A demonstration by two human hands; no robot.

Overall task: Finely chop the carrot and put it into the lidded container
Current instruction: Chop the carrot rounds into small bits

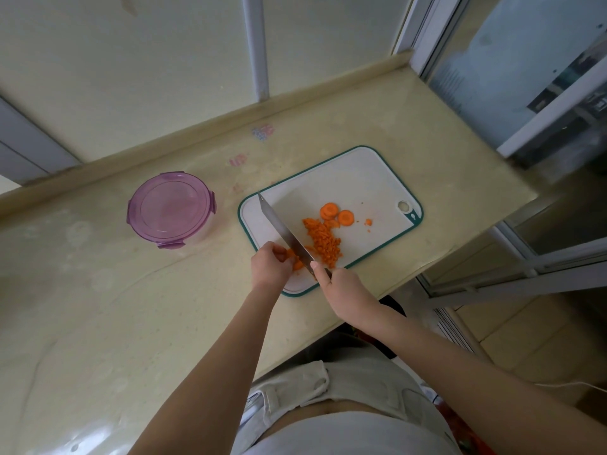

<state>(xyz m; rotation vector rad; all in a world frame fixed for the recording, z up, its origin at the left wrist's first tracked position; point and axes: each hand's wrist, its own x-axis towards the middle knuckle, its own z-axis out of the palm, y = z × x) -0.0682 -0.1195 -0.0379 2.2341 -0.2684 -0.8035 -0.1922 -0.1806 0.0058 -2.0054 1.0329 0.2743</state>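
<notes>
Pale clothing fills the bottom centre; above it the right hand grips the knife, and the left hand pinches a carrot piece against the blade, where a slip could nick that hand. Chopped carrot lies mid-frame on the board.

Counter fills the left and centre of the frame. Cutting board lies on the counter, centre right of frame. Lidded container stands on the counter left of the board, apart from it, lid on.

On the board:
- chopped carrot pile near the middle
- two round slices side by side just above the pile
- knife lying diagonally, left of the pile

Left hand is at the board's lower left and holds a carrot piece against the blade's left side. Right hand, below the pile, grips the knife handle.
</notes>
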